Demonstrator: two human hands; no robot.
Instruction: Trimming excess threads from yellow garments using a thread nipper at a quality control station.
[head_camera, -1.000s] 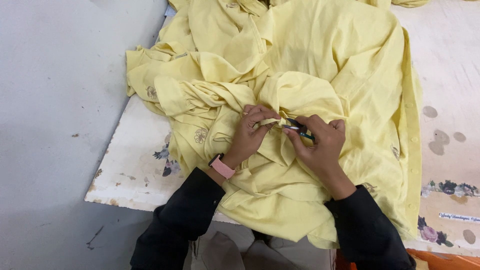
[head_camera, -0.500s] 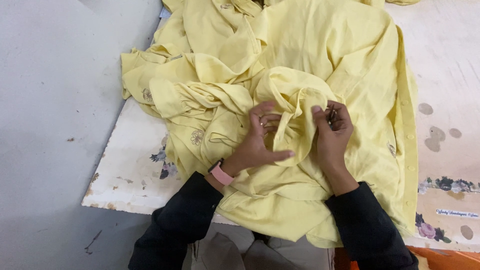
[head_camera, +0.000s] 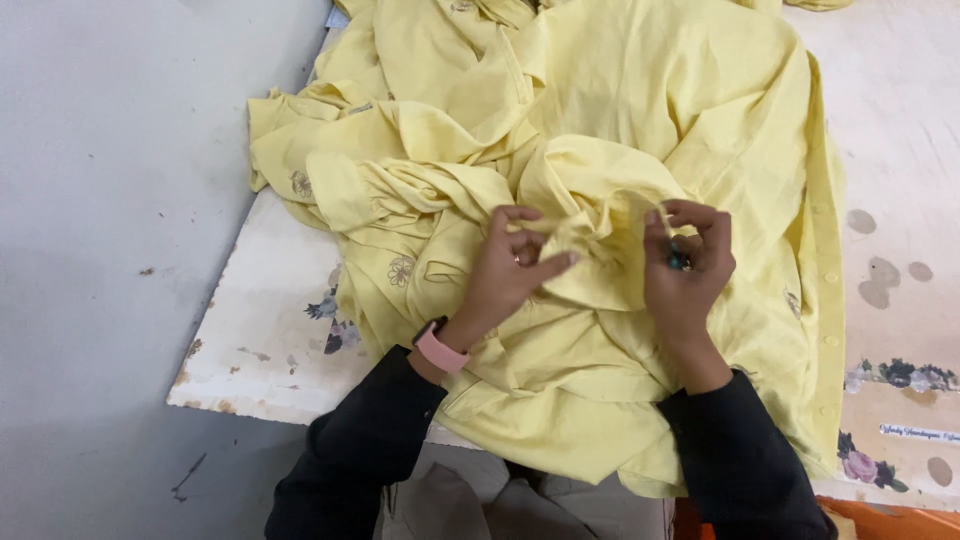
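while left hand (head_camera: 510, 268) pinches yellow garment (head_camera: 620, 130) | fold runs toward right hand (head_camera: 688, 262)

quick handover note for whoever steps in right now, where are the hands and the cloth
Left hand: pinching a raised fold of the yellow garment, pink wristband on that wrist.
Right hand: holding the same fold from the other side, with a small dark tool tucked in its fingers; its kind is too small to tell.
The garment lies bunched on the worn white table, with small flower embroidery on its left part and a buttoned edge at right.
Done or left: cannot tell from this view.
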